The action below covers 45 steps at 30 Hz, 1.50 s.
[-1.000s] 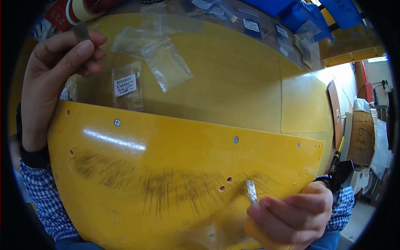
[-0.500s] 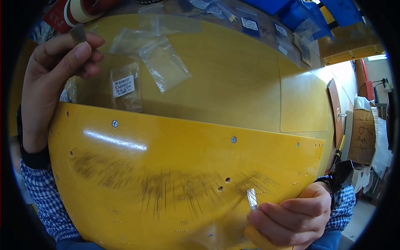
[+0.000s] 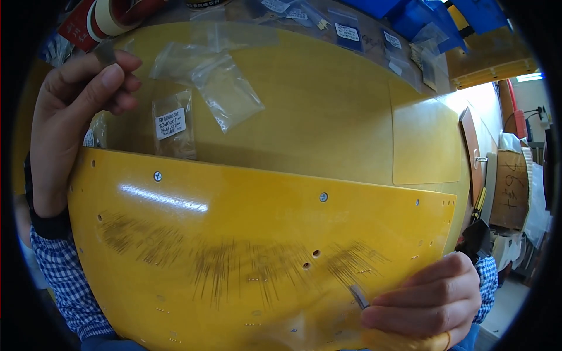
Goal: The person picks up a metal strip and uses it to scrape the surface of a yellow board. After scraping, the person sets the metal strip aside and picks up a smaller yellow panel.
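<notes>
A large glossy yellow board (image 3: 246,193) lies in front of me, with small screws and holes in it. Dense fans of fine dark pins (image 3: 219,269) rise from its middle. At the upper left, my left hand (image 3: 88,93) is raised past the board's far edge. Its thumb and fingers pinch a small thin greyish-brown piece (image 3: 106,55); I cannot make out whether that is one sheet or a bundle. Low on the right, my right hand (image 3: 430,301) is closed on a narrow flat silver metal strip (image 3: 359,296). The strip's tip points at the rightmost pins; contact is unclear.
Clear plastic bags (image 3: 229,93) and a labelled bag (image 3: 171,124) lie beyond the board. Tape rolls (image 3: 105,22) stand at the far left. Blue bins (image 3: 424,26) are at the back right, near more small bags. A cardboard box (image 3: 508,187) stands at the right.
My right hand has moved slightly right, and the strip has tilted and shifted lower, away from the pins' upper ends. My left hand has barely moved and keeps its pinch.
</notes>
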### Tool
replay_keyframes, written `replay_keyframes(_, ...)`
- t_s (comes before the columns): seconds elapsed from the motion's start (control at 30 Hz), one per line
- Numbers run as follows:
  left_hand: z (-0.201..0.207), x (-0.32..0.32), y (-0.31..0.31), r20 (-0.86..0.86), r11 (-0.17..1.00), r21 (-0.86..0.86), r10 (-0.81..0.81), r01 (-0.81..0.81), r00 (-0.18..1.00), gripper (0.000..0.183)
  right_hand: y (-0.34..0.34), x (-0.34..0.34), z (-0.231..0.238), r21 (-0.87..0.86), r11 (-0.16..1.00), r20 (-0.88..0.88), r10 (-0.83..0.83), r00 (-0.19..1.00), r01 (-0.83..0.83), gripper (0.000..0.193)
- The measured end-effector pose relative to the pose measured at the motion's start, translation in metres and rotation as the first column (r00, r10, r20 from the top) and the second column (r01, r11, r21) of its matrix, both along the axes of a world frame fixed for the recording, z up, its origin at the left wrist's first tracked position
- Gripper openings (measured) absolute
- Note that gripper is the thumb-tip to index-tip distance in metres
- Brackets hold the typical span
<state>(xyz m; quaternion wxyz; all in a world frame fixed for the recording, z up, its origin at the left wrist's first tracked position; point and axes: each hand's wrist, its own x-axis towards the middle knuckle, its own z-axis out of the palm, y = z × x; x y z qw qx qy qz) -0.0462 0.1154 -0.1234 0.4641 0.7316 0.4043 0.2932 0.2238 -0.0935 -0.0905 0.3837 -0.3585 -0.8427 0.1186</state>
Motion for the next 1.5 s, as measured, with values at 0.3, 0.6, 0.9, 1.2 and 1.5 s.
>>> replay_keyframes(0.3,0.009,0.003,-0.001,-0.088,1.0,0.01,0.015,-0.015,0.996,0.016,-0.001,0.018,0.02,-0.34,0.94,0.134,0.021,0.991,0.026,0.011)
replay_keyframes(0.6,0.002,-0.002,-0.002,-0.045,0.998,-0.03,0.053,-0.054,0.998,0.017,0.005,0.021,0.002,0.079,0.997,0.336,-0.03,0.942,0.003,0.007)
replay_keyframes(0.9,0.001,-0.004,-0.006,0.001,0.998,0.013,0.057,-0.057,0.998,0.016,0.009,0.017,0.007,0.145,0.989,0.464,-0.062,0.884,-0.007,0.009)
replay_keyframes(1.2,-0.002,-0.003,0.002,-0.042,0.996,-0.081,0.018,-0.021,0.999,0.013,0.011,0.017,0.015,-0.004,1.0,0.503,-0.024,0.864,0.031,0.01)
replay_keyframes(1.5,-0.002,-0.001,-0.001,-0.006,0.999,-0.006,0.032,-0.032,0.999,0.016,0.007,0.018,0.007,-0.09,0.994,0.299,-0.028,0.954,0.058,0.007)
